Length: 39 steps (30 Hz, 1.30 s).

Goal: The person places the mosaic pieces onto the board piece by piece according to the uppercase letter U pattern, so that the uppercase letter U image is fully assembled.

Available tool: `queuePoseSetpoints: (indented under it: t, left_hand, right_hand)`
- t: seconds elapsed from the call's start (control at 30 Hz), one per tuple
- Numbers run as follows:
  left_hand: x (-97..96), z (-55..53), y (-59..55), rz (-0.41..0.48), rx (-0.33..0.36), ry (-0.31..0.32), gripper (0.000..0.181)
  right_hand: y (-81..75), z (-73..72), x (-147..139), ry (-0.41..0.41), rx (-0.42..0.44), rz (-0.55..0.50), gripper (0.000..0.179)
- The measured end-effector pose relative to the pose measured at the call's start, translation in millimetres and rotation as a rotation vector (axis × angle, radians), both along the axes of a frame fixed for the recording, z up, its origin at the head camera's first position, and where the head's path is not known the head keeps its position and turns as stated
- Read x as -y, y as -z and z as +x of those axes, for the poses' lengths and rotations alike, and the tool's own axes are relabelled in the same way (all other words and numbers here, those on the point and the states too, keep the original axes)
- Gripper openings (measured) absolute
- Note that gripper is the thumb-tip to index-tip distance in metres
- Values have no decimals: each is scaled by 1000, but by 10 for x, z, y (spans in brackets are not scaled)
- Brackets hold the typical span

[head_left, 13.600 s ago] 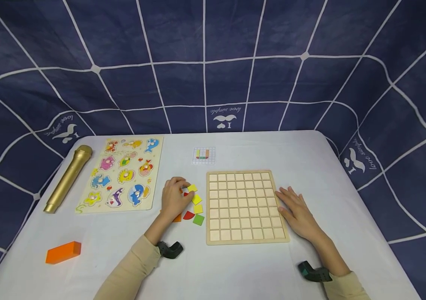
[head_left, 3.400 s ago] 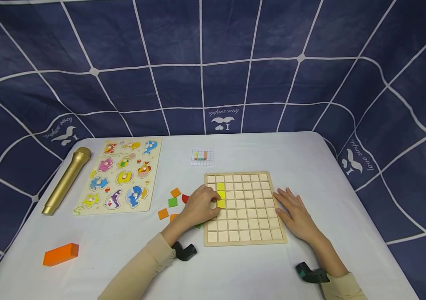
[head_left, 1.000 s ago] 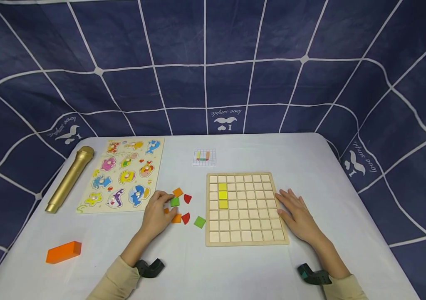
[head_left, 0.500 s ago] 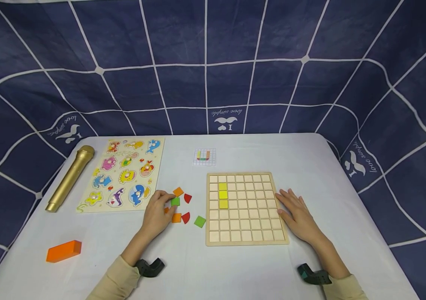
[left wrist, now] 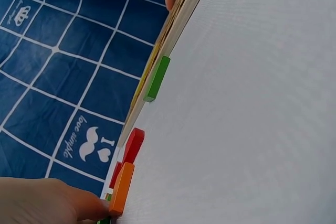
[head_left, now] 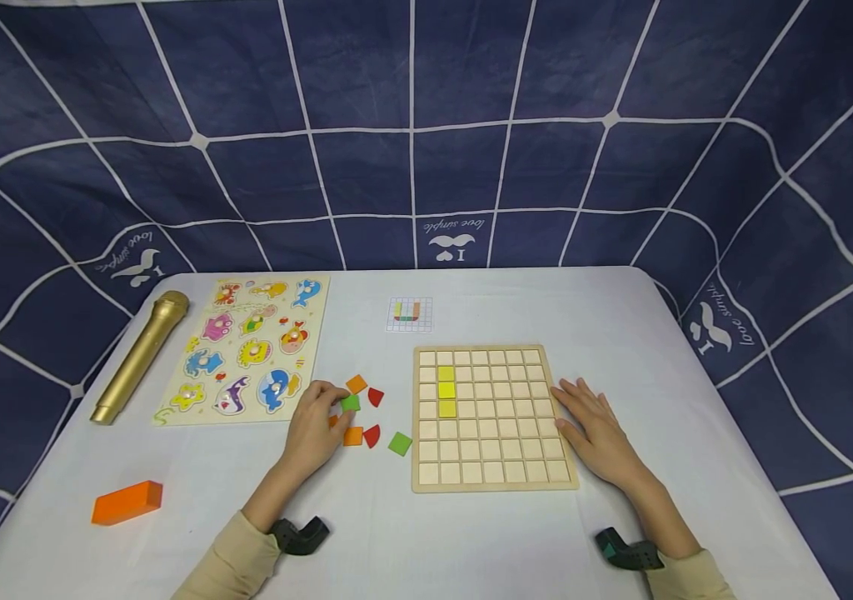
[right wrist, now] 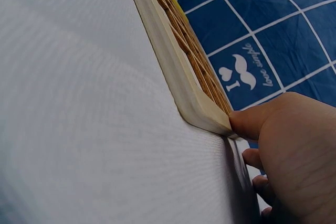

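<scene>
My left hand (head_left: pixel 314 425) is at the loose tiles left of the grid board and pinches a green square tile (head_left: pixel 351 402) between thumb and index finger. Around it lie an orange tile (head_left: pixel 356 384), another orange tile (head_left: pixel 353 436) and two red wedge tiles (head_left: pixel 371 436); one more orange tile is mostly hidden by the hand. A second green tile (head_left: pixel 400 443) lies beside the left edge of the wooden grid board (head_left: pixel 494 486). Three yellow tiles (head_left: pixel 446 390) sit in a column on the board. My right hand (head_left: pixel 597 429) rests with extended fingers against the board's right edge.
A small pattern card (head_left: pixel 409 315) with a coloured U shape lies behind the board. To the left are an animal peg puzzle (head_left: pixel 246 350), a gold microphone (head_left: pixel 140 358) and an orange block (head_left: pixel 127 503). A dark blue curtain (head_left: pixel 366 167) hangs behind the white table.
The three yellow tiles went from the loose pile onto the board. My left hand then moved back left to the green tile and has hardly shifted since. The right hand stayed put.
</scene>
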<state>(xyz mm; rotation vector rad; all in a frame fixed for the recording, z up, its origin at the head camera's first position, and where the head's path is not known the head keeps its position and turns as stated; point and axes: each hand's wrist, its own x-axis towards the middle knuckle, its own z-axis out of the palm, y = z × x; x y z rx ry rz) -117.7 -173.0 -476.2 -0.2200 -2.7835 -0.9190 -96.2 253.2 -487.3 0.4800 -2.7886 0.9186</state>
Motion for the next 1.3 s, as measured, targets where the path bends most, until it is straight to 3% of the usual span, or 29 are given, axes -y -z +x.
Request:
queuePoseSetpoints:
  t: [0.3, 0.6, 0.9, 1.3]
  left_hand:
    - [-94, -21, -179, 31, -71, 17, 26]
    - [-588, -112, -349, 74, -93, 151, 24]
    - [-1107, -211, -364, 33, -47, 309, 23]
    - [-1331, -212, -374, 19, -27, 376, 23]
  right_hand:
    - [0, 4, 3, 5, -3, -8, 47]
    - [-19, 7, 7, 8, -3, -4, 47]
    - [-8, 1, 23, 2, 12, -8, 48]
    - [-19, 2, 16, 9, 14, 0, 48]
